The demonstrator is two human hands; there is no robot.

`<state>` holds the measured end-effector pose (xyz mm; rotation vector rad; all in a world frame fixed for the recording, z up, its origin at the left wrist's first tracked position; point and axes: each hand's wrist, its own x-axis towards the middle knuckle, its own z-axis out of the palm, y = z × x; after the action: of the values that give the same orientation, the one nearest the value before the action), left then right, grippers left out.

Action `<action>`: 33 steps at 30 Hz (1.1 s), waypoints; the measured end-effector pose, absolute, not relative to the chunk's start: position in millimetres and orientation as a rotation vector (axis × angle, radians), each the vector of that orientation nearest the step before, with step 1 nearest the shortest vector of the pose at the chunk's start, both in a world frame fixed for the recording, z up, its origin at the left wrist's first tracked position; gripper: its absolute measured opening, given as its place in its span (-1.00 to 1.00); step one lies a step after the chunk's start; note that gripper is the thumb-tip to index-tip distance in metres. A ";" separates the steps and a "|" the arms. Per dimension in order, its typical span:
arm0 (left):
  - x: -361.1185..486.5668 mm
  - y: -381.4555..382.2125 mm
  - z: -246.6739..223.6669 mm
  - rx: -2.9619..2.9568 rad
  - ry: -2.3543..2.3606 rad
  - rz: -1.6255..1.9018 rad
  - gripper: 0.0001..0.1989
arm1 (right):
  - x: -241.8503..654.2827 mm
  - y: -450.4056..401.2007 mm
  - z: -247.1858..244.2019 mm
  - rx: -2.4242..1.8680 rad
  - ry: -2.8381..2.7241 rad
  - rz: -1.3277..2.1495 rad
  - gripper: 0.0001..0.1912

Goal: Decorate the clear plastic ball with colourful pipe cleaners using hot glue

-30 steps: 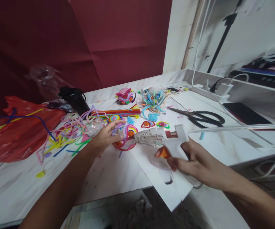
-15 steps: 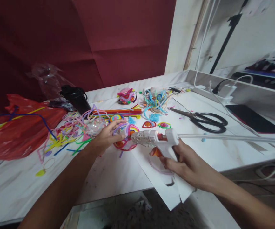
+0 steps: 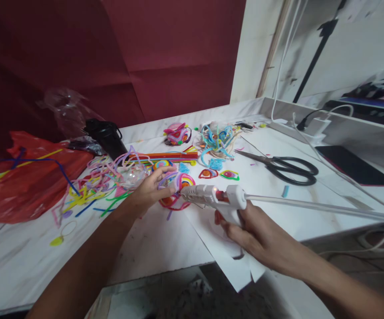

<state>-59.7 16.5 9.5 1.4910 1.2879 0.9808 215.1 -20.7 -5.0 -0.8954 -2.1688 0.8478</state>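
My right hand (image 3: pixel 245 228) is wrapped round the handle of a white hot glue gun (image 3: pixel 208 195), fingers at its trigger. A long pale glue stick (image 3: pixel 278 202) sticks out of the gun's back end. My left hand (image 3: pixel 154 188) grips the left side of a round, many-coloured pipe-cleaner piece (image 3: pixel 187 180) with curved bands of purple, pink, yellow and blue. The gun's nozzle is at this piece, close to my left fingertips; whether it touches is hard to tell. Two small eye-shaped pieces, one red (image 3: pixel 208 173) and one green (image 3: pixel 229 175), lie just beyond the gun.
Black-handled scissors (image 3: pixel 290 169) and a dark phone (image 3: pixel 354 165) lie to the right. Loose pipe cleaners (image 3: pixel 88 195), a red plastic bag (image 3: pixel 32 186) and a black bottle (image 3: pixel 105 137) are on the left. White paper (image 3: pixel 238 274) overhangs the front edge. Cables run along the right.
The glue gun has shifted slightly left and down, and its rear end with the glue stick has tilted lower. The orange-red trigger looks more covered by my fingers. My left hand has barely moved.
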 end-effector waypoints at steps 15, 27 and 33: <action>-50.3 14.1 16.2 1.406 1.290 0.981 -0.38 | 216.1 -24.2 -1.7 -0.908 -2.242 0.835 -0.90; -50.7 14.0 14.5 1.427 1.328 0.969 -0.36 | 219.1 -26.0 -4.8 -0.926 -2.158 0.876 -0.92; -51.7 14.2 14.0 1.436 1.348 0.974 -0.37 | 219.5 -22.9 -4.6 -0.982 -2.101 0.892 -0.88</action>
<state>-51.7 14.2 14.0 1.4363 1.3480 0.9736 219.5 -22.9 -4.6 -0.9816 -2.1009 0.8919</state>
